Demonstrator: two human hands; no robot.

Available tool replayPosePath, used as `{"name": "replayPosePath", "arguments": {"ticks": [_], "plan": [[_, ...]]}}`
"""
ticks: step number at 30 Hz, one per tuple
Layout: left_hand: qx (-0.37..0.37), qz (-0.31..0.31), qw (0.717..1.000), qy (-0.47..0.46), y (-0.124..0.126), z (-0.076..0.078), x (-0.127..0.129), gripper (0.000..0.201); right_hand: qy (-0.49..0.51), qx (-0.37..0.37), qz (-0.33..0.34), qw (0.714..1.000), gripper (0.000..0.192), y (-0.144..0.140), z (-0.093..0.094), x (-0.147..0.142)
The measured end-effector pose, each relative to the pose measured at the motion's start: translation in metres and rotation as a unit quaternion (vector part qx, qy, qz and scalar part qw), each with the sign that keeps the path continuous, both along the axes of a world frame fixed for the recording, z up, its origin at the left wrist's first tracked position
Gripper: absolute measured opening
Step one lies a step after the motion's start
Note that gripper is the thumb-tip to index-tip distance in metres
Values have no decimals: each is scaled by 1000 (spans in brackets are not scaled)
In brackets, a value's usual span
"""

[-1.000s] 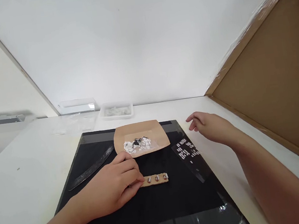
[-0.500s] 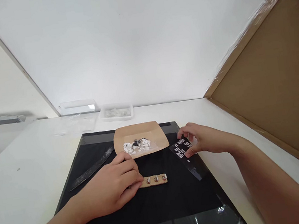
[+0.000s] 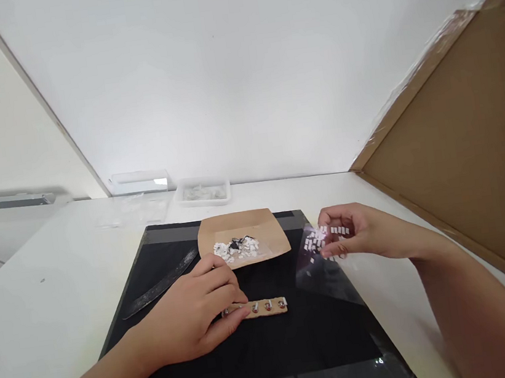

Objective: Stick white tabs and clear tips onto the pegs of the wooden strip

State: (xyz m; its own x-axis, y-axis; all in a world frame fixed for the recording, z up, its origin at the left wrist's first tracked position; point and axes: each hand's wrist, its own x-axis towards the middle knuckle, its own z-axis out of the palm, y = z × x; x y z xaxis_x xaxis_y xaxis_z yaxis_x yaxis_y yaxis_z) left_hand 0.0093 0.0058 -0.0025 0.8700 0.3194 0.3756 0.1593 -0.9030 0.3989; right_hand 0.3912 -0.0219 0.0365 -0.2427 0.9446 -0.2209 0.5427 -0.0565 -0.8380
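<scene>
My left hand (image 3: 203,310) rests on the black mat, its fingers closed on the left part of a tan strip (image 3: 262,313). Several small round metallic pieces sit along that strip, some with a little white tab beside them. Off to the right, my right hand (image 3: 356,234) pinches a clear sheet (image 3: 317,273) dotted with rows of small white stickers (image 3: 317,239). The sheet is tilted up from the mat. Beyond my left fingers stands a brown paper tray (image 3: 242,221) with white scraps (image 3: 237,248) and a dark bit among them.
The black mat (image 3: 274,353) covers the middle of the white table (image 3: 44,340). A dark curved strip (image 3: 160,286) lies at its left. Behind are a clear plastic box (image 3: 203,192) and plastic bags (image 3: 137,209). A cardboard panel (image 3: 451,107) stands at the right.
My right hand has lifted the clear sheet off the mat and tilted it. My left hand stays on the tan strip. The whole view has shifted slightly.
</scene>
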Motion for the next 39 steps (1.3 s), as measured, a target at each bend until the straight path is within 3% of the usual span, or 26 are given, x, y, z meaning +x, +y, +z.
{"name": "replayPosePath", "arguments": {"ticks": [3,7,13,18,28,35,39], "plan": [[-10,9,998,-62,-3,2,1,13,100,-11,2,995,52,-7,4,-22],[-58,-4,987,-150,-8,3,2,29,203,-29,41,978,63,-19,-5,-70],[-156,-25,969,-189,-16,2,1,29,264,-90,32,960,74,-34,-21,-122],[-174,-1,967,-188,-20,3,6,28,272,-110,40,955,76,-36,-23,-129],[-198,30,961,-191,-21,0,10,16,281,-80,71,954,60,-41,-21,-130],[-197,41,966,-165,-20,0,10,16,284,-2,60,957,50,-41,-23,-128],[-201,51,966,-156,-21,0,10,19,299,-1,49,953,47,-40,-26,-128]]}}
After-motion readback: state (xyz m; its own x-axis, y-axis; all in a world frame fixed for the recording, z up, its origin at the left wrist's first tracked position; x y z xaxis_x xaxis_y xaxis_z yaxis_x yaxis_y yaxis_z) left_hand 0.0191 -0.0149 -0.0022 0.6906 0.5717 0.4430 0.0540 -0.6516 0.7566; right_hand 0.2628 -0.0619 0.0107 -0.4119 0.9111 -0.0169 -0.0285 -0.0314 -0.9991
